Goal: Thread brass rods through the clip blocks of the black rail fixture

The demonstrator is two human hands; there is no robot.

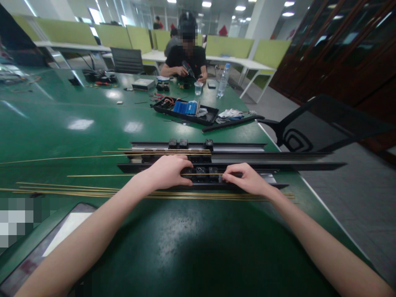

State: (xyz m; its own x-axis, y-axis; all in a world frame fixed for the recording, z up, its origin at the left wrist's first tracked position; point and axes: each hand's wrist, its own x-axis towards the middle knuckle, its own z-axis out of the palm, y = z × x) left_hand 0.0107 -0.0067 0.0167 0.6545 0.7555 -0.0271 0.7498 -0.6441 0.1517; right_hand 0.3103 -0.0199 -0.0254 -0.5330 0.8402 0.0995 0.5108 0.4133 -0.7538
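Observation:
Long black rails [309, 166] lie across the green table, with small black blocks [201, 173] set between them. My left hand [170, 171] is over the front rails, its fingers curled around a thin brass rod [99, 176] that sticks out to the left. The right end of that rod is pinched between the thumb and fingers of my right hand [239, 176]. More brass rods [198, 196] lie along the near side of the rails, under my forearms. Other thin rods [161, 151] rest on the rear rails.
Beyond the rails is a black tray [167, 110] with a blue item [185, 107]. A person [185, 57] holds a power tool across the table, near a bottle [223, 81] and a cup [198, 87]. A black chair [321, 123] stands right; a dark-edged panel [68, 231] lies left.

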